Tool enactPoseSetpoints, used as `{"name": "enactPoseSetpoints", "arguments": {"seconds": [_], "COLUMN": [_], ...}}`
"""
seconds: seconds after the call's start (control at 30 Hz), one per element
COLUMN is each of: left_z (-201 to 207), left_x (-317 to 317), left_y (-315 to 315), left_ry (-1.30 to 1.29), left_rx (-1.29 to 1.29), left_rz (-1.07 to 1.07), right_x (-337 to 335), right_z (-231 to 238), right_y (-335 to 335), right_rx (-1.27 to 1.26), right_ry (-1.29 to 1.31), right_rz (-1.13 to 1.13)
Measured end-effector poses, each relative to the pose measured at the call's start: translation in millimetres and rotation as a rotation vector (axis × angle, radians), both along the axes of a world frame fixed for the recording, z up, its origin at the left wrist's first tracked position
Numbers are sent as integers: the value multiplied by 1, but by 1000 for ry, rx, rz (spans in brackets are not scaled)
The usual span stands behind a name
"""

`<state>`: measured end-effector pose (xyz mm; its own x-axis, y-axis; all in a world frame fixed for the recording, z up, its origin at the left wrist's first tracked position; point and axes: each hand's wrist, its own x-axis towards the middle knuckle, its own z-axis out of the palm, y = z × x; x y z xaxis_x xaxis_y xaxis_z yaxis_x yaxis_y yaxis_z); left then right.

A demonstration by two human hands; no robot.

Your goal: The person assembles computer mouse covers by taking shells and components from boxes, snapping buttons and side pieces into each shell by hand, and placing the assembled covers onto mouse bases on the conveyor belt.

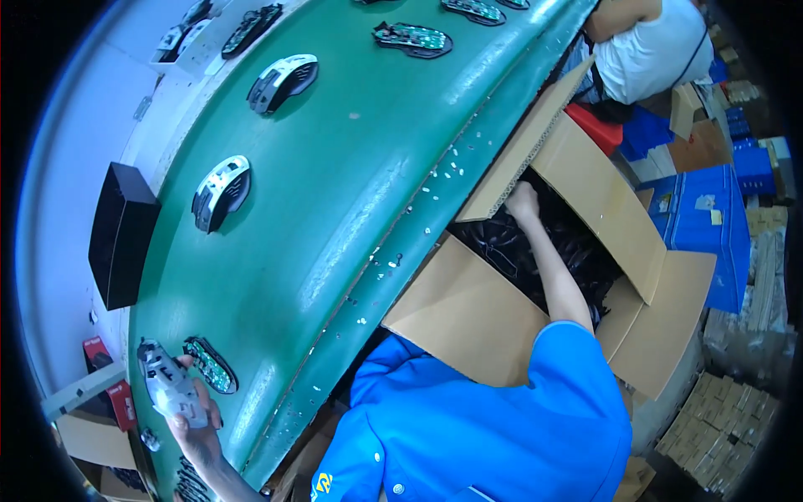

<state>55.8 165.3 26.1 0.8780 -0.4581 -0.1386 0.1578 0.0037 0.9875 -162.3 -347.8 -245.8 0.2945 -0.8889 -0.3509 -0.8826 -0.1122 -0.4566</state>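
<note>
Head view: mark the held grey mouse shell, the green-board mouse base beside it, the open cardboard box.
Grey mouse shell (171,385): head view, middle of its body.
Green-board mouse base (212,366): head view, its upper face.
Open cardboard box (468,311): head view, its lower-left flap.

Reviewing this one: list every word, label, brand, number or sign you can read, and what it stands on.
No words or numbers can be read with confidence.
Blue shirt: small yellow emblem, no legible word.
Blue bin: pale stickers, too small to read.
Red box: blurred, nothing readable.
Grey shell in the left hand: none readable.
</note>
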Motion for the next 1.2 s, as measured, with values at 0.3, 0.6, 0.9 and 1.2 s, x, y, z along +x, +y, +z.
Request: {"name": "enactPoseSetpoints", "arguments": {"seconds": [0.3,0.6,0.9,1.2], "left_z": [-20,-1,-1,0], "left_x": [-30,-41,-54,-53], "left_y": [5,-21,25,31], "left_ry": [385,114,-239,-378], "left_rx": [-78,-119,-20,177], "left_rz": [153,-190,-16,24], "right_x": [-27,128,160,165], "right_z": [247,285,281,279], "right_y": [87,228,313,328], "right_rx": [846,1379,1288,1039], "right_ry": [-949,-958,-921,-971], "right_rz": [495,722,986,1083]}}
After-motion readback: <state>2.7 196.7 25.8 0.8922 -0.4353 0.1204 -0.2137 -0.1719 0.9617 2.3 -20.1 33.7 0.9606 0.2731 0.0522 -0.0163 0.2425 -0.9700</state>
